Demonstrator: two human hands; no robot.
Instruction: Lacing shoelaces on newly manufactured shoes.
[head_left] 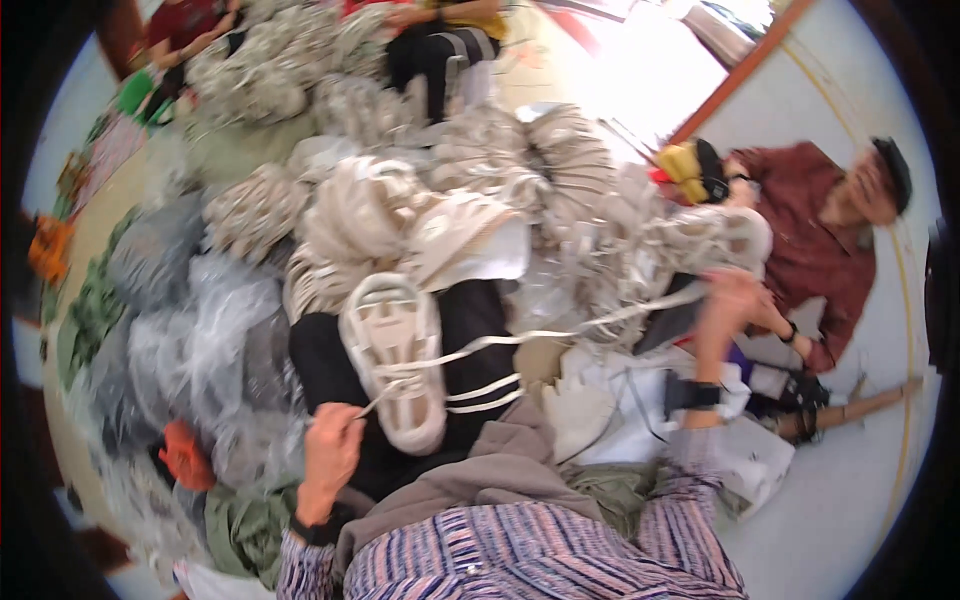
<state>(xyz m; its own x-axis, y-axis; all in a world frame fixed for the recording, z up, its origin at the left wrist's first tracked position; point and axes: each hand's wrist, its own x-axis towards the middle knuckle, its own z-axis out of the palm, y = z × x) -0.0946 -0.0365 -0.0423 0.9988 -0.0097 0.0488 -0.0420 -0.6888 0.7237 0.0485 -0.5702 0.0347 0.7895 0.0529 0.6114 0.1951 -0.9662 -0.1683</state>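
A beige shoe upper (pixel 410 350) lies lengthwise across my dark-trousered lap, partly laced. From its eyelets a pale flat shoelace (pixel 560 334) runs to the right in a long, nearly taut line. Its far end is in my right hand (pixel 732 305), which is raised well out to the right, closed and somewhat blurred. My left hand (pixel 332 450) is closed in a pinch beside the upper's lower left edge. A short, thin length of lace goes from its fingertips to the eyelets. Two more strands of lace (pixel 485 393) stretch over my right thigh.
Bundled beige shoe uppers (pixel 365 205) are heaped just beyond my knees. Clear plastic bags (pixel 205 330) lie at the left, near an orange object (pixel 187 455). A co-worker in a dark red shirt (pixel 800 220) sits close at the right; others sit at the back.
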